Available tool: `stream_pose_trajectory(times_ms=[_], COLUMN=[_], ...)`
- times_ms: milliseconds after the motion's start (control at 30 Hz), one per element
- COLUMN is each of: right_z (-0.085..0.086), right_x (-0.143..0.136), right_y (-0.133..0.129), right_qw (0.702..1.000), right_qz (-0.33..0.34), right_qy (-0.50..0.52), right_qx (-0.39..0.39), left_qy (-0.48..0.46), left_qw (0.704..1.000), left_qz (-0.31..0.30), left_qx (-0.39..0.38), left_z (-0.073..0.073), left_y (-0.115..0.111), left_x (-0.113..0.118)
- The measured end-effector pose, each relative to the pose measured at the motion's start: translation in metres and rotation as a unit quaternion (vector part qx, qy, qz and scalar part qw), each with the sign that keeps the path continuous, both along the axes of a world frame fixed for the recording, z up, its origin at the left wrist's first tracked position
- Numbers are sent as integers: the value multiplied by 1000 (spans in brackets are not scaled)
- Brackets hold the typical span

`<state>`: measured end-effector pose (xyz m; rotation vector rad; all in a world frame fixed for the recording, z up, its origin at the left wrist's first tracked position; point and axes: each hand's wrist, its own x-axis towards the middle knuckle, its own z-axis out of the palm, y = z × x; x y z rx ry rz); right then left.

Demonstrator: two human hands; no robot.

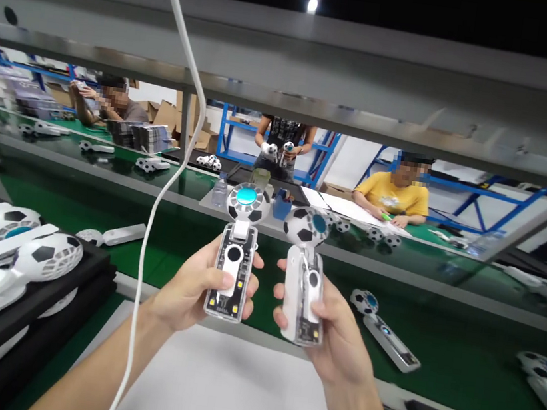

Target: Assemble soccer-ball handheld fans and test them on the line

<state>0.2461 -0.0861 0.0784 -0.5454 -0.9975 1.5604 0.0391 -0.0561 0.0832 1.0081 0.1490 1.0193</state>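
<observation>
My left hand (193,282) is wrapped round a soccer-ball handheld fan (231,273), held upright. Its clear-fronted handle shows a dark circuit board, and my thumb presses on the white strip below a black round button. The ball-shaped head has black patches and a blue centre facing me. A second soccer-ball handheld fan (299,289) is gripped by my right hand (338,328), turned so that its white side and part of its clear front show. My right thumb lies along the front edge. The two fans are apart, side by side above a white sheet (235,381).
Black trays (62,312) stacked at left carry several fans. On the green belt (263,284) lies another fan (387,334). A white cable (149,229) hangs in front of my left forearm. Co-workers sit and stand beyond the line; a water bottle (220,191) stands ahead.
</observation>
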Motion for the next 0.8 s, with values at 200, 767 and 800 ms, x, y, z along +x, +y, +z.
stream_pose_trajectory(times_ms=[200, 767, 800], right_z=[-2, 7, 7], right_x=[-3, -10, -11], right_y=[0, -11, -12], right_qw=[999, 992, 991], right_qz=[50, -74, -82], right_qy=[10, -98, -106], right_qx=[11, 26, 29], left_qy=[55, 91, 88], left_qw=[998, 995, 995], left_qz=[25, 47, 50], left_qx=[17, 15, 15], left_z=[6, 6, 5], left_y=[-5, -12, -12], left_x=[4, 9, 10])
